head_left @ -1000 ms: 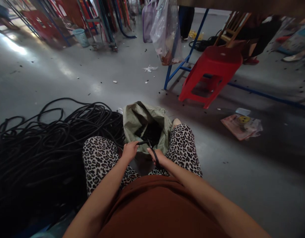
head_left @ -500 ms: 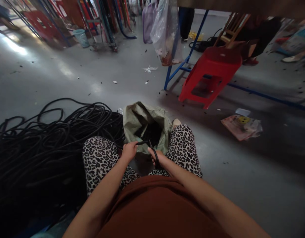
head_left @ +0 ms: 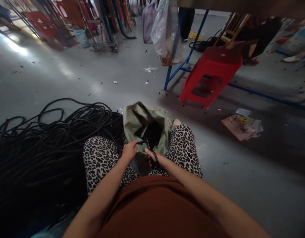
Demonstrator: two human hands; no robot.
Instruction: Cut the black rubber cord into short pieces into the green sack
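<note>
Between my knees stands a pale green woven sack (head_left: 131,119) with its mouth open and dark pieces inside. My left hand (head_left: 130,150) is closed round a black cord (head_left: 141,142), whose end sticks out to the right over the sack's near rim. Scissors (head_left: 156,158) with black handles are in my right hand (head_left: 152,156), their blades at the cord's end. Whether the blades touch the cord I cannot tell. A large heap of black cord (head_left: 68,132) lies on the floor to my left.
A red plastic stool (head_left: 214,72) stands ahead on the right beside a blue table frame (head_left: 178,70). A clear plastic bag (head_left: 167,33) hangs there. A printed packet (head_left: 239,125) lies on the floor at right. Farther back are a light blue basket (head_left: 81,38) and other people's legs.
My right hand has shifted slightly left with the scissors, and the blades have come nearer the cord in my left hand. The left hand has hardly moved.
</note>
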